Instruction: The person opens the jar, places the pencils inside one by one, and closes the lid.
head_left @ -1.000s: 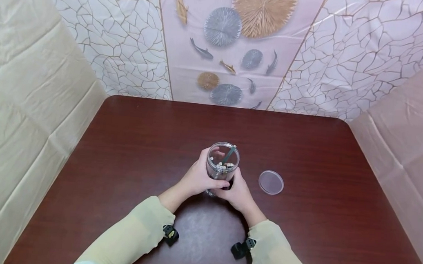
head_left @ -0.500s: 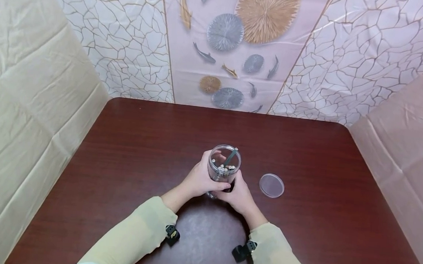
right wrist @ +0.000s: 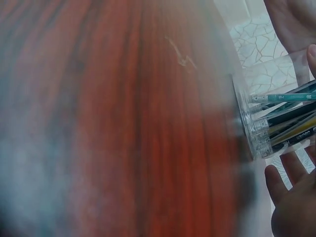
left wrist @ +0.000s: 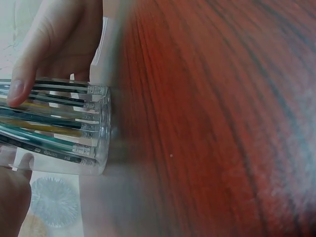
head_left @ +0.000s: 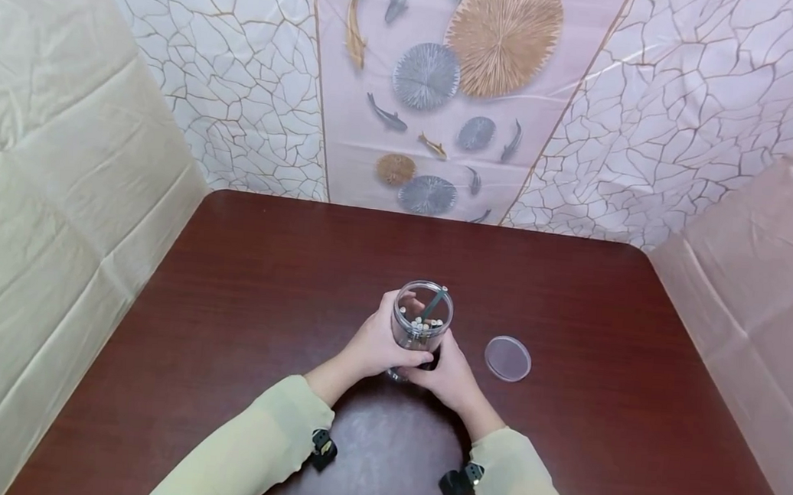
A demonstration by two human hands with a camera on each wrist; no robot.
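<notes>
A clear jar [head_left: 407, 339] stands upright, mid-table, with several pencils [left wrist: 47, 126] inside. One green pencil [head_left: 436, 300] leans against the rim and pokes above it; the others end lower, showing pale tips. My left hand [head_left: 377, 344] wraps the jar's left side, thumb across its front. From the right, my right hand [head_left: 455, 376] grips the lower part, its thumb [left wrist: 17, 89] pressed on the wall in the left wrist view. The jar's base lies close over the tabletop in both wrist views. Fingers behind the jar are partly hidden.
A round clear lid [head_left: 508, 359] lies flat on the dark red wooden table [head_left: 284, 270], right of the jar. Patterned sheeting [head_left: 243, 76] hangs along the back edge, and plain cloth [head_left: 63, 178] lines both sides.
The head view has tilted upward slightly, so the table, jar and lid sit lower in the picture. Both hands keep their hold on the jar.
</notes>
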